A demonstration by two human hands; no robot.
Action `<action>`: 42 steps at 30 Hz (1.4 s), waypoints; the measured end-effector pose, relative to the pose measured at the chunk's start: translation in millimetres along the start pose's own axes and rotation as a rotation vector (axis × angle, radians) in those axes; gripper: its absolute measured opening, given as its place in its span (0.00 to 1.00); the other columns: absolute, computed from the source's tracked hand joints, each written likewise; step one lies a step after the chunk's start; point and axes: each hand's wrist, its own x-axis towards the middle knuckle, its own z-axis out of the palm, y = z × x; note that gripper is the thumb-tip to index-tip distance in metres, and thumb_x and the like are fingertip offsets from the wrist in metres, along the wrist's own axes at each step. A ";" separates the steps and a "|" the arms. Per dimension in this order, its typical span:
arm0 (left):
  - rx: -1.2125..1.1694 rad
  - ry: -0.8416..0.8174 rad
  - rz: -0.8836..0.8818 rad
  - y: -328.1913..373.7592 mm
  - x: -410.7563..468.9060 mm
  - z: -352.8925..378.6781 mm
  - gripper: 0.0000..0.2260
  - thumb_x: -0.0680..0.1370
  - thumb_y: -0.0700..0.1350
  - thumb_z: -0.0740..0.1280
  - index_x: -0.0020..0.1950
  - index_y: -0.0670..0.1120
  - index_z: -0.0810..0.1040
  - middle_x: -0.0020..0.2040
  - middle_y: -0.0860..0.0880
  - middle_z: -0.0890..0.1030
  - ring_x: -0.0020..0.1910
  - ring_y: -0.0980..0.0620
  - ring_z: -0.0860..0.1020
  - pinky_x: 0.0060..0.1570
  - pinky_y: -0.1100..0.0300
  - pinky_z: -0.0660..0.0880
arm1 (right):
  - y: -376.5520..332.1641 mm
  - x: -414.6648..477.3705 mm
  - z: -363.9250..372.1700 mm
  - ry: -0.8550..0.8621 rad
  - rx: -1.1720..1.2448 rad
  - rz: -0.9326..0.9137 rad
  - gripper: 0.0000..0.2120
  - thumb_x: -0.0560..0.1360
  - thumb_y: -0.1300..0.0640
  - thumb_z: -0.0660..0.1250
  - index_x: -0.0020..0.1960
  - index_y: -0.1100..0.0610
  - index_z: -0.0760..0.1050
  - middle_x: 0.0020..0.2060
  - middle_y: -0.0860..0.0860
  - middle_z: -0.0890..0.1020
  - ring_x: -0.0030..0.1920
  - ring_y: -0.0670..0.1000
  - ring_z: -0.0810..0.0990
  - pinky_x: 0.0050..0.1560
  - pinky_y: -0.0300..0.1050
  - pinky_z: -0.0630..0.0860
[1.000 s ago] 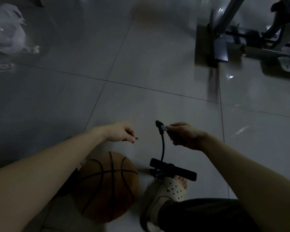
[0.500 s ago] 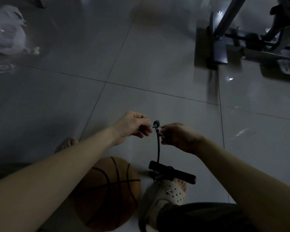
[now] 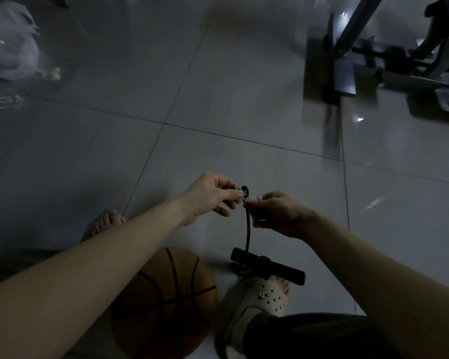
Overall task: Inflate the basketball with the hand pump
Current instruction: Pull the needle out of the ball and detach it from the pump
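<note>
An orange basketball (image 3: 166, 301) lies on the floor tiles under my left forearm. To its right a black hand pump (image 3: 267, 269) stands on the floor, seen from above, its black hose (image 3: 247, 229) rising to a nozzle head (image 3: 245, 190). My right hand (image 3: 275, 215) grips the hose just below the nozzle head. My left hand (image 3: 213, 196) pinches a small metal needle (image 3: 236, 188) and holds it against the nozzle head. The join between needle and nozzle is too dark and small to make out.
My right foot in a pale clog (image 3: 267, 297) is by the pump's base; my bare left foot (image 3: 106, 224) is further left. A dark metal exercise frame (image 3: 347, 60) stands at the far right. A white plastic bag (image 3: 8, 55) lies at the far left.
My left hand has travelled right with the needle, from above the ball to the nozzle head. My right hand has kept hold of the hose end.
</note>
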 end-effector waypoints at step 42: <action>-0.205 0.063 -0.138 -12.2 -1.6 14.5 0.06 0.78 0.39 0.72 0.50 0.37 0.83 0.41 0.42 0.83 0.38 0.51 0.82 0.40 0.56 0.81 | 6.0 -4.6 26.5 0.173 0.194 -0.011 0.06 0.79 0.63 0.67 0.51 0.68 0.76 0.34 0.56 0.77 0.31 0.50 0.76 0.32 0.41 0.77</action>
